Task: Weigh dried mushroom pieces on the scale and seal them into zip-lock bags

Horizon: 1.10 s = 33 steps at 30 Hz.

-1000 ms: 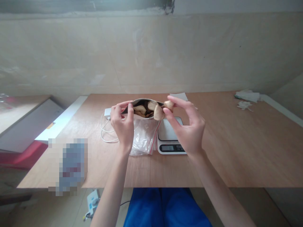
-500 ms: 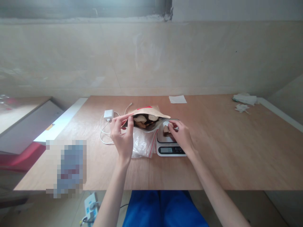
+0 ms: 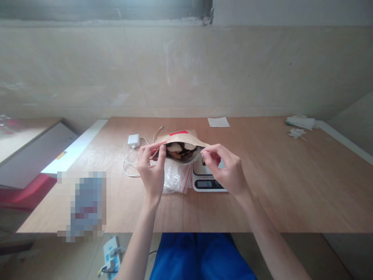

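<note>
White charger (image 3: 134,140) and its cable (image 3: 124,160) on the table (image 3: 276,186), left of the work. Left hand (image 3: 150,167): thumb and fingers clamped on the left end of the paper bag (image 3: 183,137), rim pinched between them. Bag is up off the table between both hands, mouth gaping toward the wearer, long axis of mouth running left-right; pale slices (image 3: 175,148) inside. Clear plastic bags (image 3: 174,177) lie below it, just beside the scale (image 3: 205,184). Scale sits below and right of the mouth, so right hand is the nearer one. Digits too blurred to read. Small brown piece (image 3: 203,160) shows over the plate, mostly hidden; can't tell if it touches. Right hand (image 3: 225,167): thumb and index nearly together at the mouth's right end; can't tell whether they grip the rim or just touch it. Crumpled white scraps (image 3: 301,122) far right, well apart.
</note>
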### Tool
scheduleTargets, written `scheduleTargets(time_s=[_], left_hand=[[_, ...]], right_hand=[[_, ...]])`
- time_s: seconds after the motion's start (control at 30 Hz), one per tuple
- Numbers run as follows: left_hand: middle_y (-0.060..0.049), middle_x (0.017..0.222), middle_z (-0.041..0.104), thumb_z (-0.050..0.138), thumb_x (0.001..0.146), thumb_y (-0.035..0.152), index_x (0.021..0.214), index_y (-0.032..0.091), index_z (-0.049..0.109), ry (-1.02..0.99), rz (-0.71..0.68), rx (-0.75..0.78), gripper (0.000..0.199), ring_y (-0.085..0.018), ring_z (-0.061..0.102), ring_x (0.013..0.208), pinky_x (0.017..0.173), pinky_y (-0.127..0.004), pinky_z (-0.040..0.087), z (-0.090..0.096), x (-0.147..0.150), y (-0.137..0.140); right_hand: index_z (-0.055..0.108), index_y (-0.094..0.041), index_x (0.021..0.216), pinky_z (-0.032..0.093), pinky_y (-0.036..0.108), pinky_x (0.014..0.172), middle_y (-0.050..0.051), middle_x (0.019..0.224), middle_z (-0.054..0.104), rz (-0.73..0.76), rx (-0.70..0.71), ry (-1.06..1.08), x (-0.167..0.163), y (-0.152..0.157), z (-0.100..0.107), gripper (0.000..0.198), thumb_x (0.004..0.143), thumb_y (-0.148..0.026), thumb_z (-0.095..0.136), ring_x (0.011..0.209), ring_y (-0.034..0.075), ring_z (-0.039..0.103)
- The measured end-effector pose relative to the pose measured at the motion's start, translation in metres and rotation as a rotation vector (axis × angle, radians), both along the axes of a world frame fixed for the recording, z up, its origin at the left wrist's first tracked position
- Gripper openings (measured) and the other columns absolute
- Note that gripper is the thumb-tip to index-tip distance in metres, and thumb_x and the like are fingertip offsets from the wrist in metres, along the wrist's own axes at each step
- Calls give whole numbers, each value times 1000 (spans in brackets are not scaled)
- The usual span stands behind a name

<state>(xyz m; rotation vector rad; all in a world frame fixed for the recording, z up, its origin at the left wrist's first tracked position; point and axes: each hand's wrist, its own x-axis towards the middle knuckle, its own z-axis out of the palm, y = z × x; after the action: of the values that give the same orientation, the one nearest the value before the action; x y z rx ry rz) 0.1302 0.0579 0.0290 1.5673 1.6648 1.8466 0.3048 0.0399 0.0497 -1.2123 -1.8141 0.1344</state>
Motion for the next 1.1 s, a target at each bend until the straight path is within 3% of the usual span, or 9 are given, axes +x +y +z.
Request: scheduleTargets(time_s=[0.13,0.37,0.5,0.67,0.8,0.87,0.97,1.1], left_hand=[[-2,87,62,54,82,34,89,21,65,20,-23,1,18,-11,58,76,66,-22,46,1,0,-2],[-2,87,61,54,83,33,89,21,65,21,-31,9,18,-12,59,79,71,-24,47,2,2,-5],[-2,87,61,54,83,33,89,21,65,3,-38,3,17,-12,58,79,71,-24,47,5,6,-4],[-2,85,59,55,82,33,88,22,65,-16,-67,-5,16,-11,57,78,68,-23,47,7,12,-3],[-1,82,57,58,80,33,87,23,66,-3,-93,5,15,-10,57,76,66,-22,46,6,16,-3],[-1,82,57,58,80,33,87,23,66,-7,-102,2,15,-9,57,74,65,-22,46,6,17,-3],[-1,83,58,58,81,33,88,23,66,-10,-113,-14,15,-9,58,72,64,-22,45,5,20,-3],[0,84,58,58,80,34,88,23,66,-19,-114,-20,16,-9,58,72,64,-23,45,4,23,-4]], right_hand=[[60,-23,79,37,21,50,-4,58,59,-20,-1,-90,-13,-10,21,17,87,-31,48,48,9,52],[62,-28,102,30,25,46,2,75,71,-84,-92,-527,-27,0,30,22,89,-26,45,58,17,62],[62,-26,99,27,27,44,5,67,67,-152,-125,-694,-29,4,37,22,87,-18,46,59,21,62],[62,-23,95,31,28,47,10,81,62,-275,-72,-785,-27,9,37,18,86,-17,47,62,20,58],[63,-19,89,41,32,62,13,92,57,-333,-39,-768,-23,13,30,16,86,-18,48,84,26,55],[64,-17,89,42,38,74,16,106,55,-338,-7,-765,-21,15,26,15,85,-17,49,98,29,51],[63,-15,95,36,46,91,17,129,43,-320,64,-792,-20,17,19,18,84,-14,49,118,33,39],[59,-15,106,30,48,99,17,135,39,-267,96,-802,-19,20,14,25,85,-12,46,128,33,29]])
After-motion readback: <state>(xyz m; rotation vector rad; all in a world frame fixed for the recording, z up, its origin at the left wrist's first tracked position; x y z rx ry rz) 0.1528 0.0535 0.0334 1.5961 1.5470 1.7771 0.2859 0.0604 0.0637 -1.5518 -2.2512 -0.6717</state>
